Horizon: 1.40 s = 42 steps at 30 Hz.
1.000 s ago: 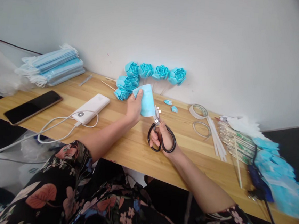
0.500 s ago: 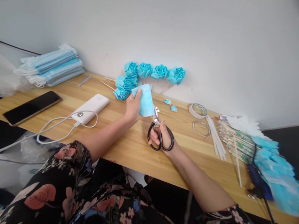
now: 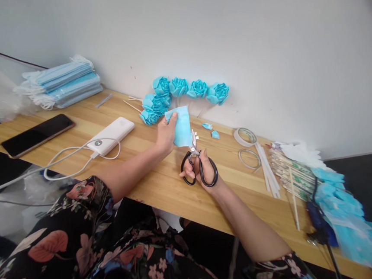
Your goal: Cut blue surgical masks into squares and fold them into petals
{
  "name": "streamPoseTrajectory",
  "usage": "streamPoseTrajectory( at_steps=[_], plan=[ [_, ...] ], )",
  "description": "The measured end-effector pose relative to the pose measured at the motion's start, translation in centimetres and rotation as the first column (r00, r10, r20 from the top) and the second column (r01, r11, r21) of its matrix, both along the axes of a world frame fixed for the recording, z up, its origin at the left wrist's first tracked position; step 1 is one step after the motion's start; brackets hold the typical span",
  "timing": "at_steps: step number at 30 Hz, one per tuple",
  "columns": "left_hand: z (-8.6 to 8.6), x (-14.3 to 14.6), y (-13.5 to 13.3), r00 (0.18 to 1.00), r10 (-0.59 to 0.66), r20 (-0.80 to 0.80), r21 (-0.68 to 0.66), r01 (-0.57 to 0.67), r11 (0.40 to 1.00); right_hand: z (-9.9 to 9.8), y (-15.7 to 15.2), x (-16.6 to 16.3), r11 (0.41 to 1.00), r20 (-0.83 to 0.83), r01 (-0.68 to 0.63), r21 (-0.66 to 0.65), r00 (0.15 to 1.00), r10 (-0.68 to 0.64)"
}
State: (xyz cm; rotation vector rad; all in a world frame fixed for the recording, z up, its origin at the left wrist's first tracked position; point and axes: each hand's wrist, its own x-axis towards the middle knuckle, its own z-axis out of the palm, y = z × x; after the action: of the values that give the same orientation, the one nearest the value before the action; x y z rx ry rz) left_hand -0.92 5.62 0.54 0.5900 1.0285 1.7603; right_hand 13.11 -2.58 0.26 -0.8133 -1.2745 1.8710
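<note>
My left hand (image 3: 166, 134) pinches a light blue piece of mask fabric (image 3: 182, 125) and holds it upright above the wooden table (image 3: 156, 184). Black-handled scissors (image 3: 196, 166) are gripped in my right hand (image 3: 203, 169), fingers through the loops. The short metal blades meet the lower right edge of the fabric. Just behind the fabric lie several blue fabric roses (image 3: 180, 91) on sticks, against the wall.
A white power bank (image 3: 111, 135) with its cable and a dark phone (image 3: 38, 134) lie to the left. A stack of face masks (image 3: 63, 83) sits at the far left. Tape rolls (image 3: 246, 138), white strips, sticks and blue scraps (image 3: 345, 210) lie to the right.
The scissor handles have spread a little wider and shifted slightly left. The left hand and fabric stay almost in place.
</note>
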Motion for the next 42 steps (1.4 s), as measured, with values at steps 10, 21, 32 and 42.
streamPoseTrajectory(
  at_steps=[10, 21, 32, 42],
  plan=[
    [-0.52, 0.34, -0.04, 0.999, -0.031, 0.019, -0.011, 0.031, 0.999, 0.71, -0.13, -0.04, 0.999, 0.018, 0.036, 0.038, 0.999, -0.037],
    [-0.18, 0.21, -0.13, 1.000, -0.019, 0.011, 0.001, 0.019, 1.000, 0.33, -0.16, -0.34, 0.996, -0.046, 0.094, 0.006, 0.995, -0.093],
    [-0.03, 0.15, -0.13, 1.000, -0.008, -0.004, -0.025, 0.008, 1.000, 0.02, -0.31, -0.33, 0.990, -0.036, 0.132, 0.045, 0.991, -0.131],
    [0.38, 0.04, -0.31, 0.998, -0.035, 0.043, -0.025, 0.036, 0.999, 0.17, -0.46, -0.26, 0.989, 0.025, 0.120, 0.083, 0.992, -0.123]
  ],
)
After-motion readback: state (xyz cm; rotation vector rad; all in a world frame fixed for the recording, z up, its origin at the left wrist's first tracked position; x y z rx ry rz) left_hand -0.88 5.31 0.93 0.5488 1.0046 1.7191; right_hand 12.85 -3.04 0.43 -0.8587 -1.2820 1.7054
